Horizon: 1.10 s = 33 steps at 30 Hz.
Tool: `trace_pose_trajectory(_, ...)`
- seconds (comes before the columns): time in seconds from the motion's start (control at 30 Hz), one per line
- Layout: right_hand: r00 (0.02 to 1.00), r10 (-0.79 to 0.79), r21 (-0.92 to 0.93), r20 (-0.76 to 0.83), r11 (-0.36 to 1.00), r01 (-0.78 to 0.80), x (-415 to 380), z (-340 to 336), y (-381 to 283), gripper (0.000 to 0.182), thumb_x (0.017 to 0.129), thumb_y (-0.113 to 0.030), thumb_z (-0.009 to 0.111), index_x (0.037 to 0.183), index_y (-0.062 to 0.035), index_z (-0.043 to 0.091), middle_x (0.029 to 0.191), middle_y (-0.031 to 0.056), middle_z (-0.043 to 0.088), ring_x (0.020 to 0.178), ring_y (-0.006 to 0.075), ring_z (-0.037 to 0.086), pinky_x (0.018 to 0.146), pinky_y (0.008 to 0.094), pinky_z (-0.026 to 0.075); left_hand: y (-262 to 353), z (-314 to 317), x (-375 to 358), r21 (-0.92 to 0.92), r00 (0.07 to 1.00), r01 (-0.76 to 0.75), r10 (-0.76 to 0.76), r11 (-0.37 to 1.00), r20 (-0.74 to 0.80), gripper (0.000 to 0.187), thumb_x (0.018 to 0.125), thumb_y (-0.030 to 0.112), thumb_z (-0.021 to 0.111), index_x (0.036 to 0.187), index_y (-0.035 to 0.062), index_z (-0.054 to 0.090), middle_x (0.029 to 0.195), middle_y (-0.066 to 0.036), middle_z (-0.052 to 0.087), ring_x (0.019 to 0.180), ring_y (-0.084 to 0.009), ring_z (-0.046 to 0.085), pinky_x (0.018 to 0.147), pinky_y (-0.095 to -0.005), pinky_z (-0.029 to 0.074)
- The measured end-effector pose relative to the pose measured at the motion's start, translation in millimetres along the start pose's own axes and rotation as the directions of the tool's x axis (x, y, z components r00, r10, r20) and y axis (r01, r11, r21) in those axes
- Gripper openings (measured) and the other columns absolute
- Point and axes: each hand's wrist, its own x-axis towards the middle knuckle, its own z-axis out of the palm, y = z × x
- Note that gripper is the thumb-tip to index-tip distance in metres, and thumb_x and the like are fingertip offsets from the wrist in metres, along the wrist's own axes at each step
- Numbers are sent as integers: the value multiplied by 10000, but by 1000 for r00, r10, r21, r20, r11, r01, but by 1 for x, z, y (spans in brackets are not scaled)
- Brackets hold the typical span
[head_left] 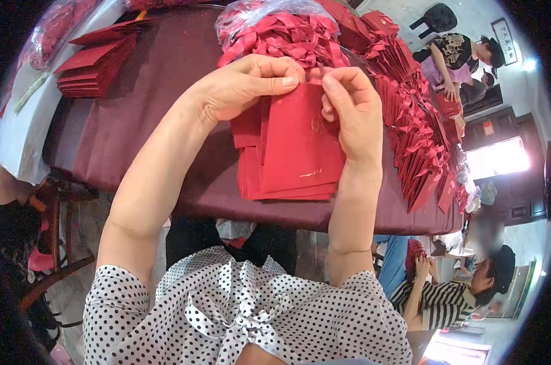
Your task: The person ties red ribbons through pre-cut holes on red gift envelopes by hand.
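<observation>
A: What's in the hands rn?
B: The top red packet, at the near edge of the tbl, b/w both hands. L hand has a narrow thumb-and-finger pinch at its upper edge; R hand pinches the upper R corner, same narrow grip. Can't tell what, if anything, sits b/w the tips.
A: Any bow on it?
B: None that I can see. Same w/ the red packets beneath, tho they're mostly covered, so no exact count.
A: And past the fingers?
B: Red ribbon heap, partly in clear plastic. Plenty there, I'd say.
A: How much is done?
B: A lot, imo. Rows of packets w/ bows run down the R side, overlapping. Left to do, prob.: the one in hand, those under it, & maybe the packets at far L; no bows visible on those.
A: Anything in the way?
B: Ribbon heap's right behind the fingers, bowed rows crowd the R arm's side. L side has more room: dark red cloth, then a white box.
A: Others?
B: Person in stripes, lower R, w/ a red item at the hands; another in a dark patterned top, upper R, reaching to red pieces.
</observation>
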Motion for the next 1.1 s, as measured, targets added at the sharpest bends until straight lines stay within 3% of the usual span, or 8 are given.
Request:
trace_pose_trajectory(0.17, 999, 24, 5, -36, 1000, -24, -2, -8, -1, 131, 836, -64, 660, 950, -11, 623, 683, -32, 558, 549, 16, 452, 477, 161, 329, 5, 4, -2, 28, 998, 51, -50, 998, -35, 143, 869, 189, 621, 933, 63, 603, 958, 33, 570, 931, -61, 510, 871, -214, 379)
trace_pose_trajectory(0.23, 995, -67, -86, -74, 994, 61, -4, -5, 0, 109, 838, -56, 656, 938, -12, 648, 695, -35, 571, 558, 10, 453, 484, 154, 326, 6, 5, -2, 28, 998, 43, -41, 999, -43, 146, 874, 193, 618, 938, 64, 601, 945, 39, 575, 915, -54, 514, 853, -207, 386)
trace_pose_trajectory(0.37, 992, -112, -71, -65, 992, 108, -5, -7, 0, 99, 830, -49, 662, 921, -11, 656, 705, -36, 580, 581, 9, 469, 511, 153, 352, 4, 3, -2, 43, 999, 6, -4, 999, -43, 156, 887, 206, 606, 960, 70, 590, 938, 49, 577, 886, -43, 513, 809, -204, 400)
trace_pose_trajectory(0.5, 996, -37, -314, 77, 947, 60, -13, -4, -11, 85, 813, -42, 661, 890, -7, 655, 732, -30, 609, 648, 20, 523, 576, 177, 421, 3, 7, 0, 79, 996, 62, -56, 995, -71, 161, 896, 220, 593, 967, 77, 575, 920, 58, 567, 864, -33, 504, 786, -194, 401)
trace_pose_trajectory(0.57, 997, -33, -366, 71, 929, 57, -14, -3, -9, 77, 811, -38, 652, 878, 0, 652, 740, -21, 621, 660, 24, 533, 581, 183, 427, 0, 7, 0, 93, 996, 74, -68, 993, -63, 173, 908, 235, 576, 973, 75, 564, 903, 59, 558, 857, -28, 496, 771, -185, 400)
trace_pose_trajectory(0.8, 999, -40, -511, 32, 858, 51, -15, 1, -10, 104, 790, -63, 657, 858, 15, 645, 696, 3, 620, 640, 31, 535, 567, 197, 431, -4, 11, -1, 90, 994, 83, -77, 992, -72, 176, 933, 239, 532, 979, 71, 561, 905, 56, 552, 864, -27, 491, 778, -183, 397)
trace_pose_trajectory(1.1, 1000, -24, -564, 4, 825, 22, -16, 1, -13, 108, 782, -91, 662, 815, 11, 645, 654, 19, 617, 591, 41, 527, 535, 215, 428, -1, 16, 0, 262, 994, 23, 6, 965, -110, 139, 939, 205, 510, 935, 66, 527, 876, 66, 497, 868, -29, 447, 789, -190, 374)
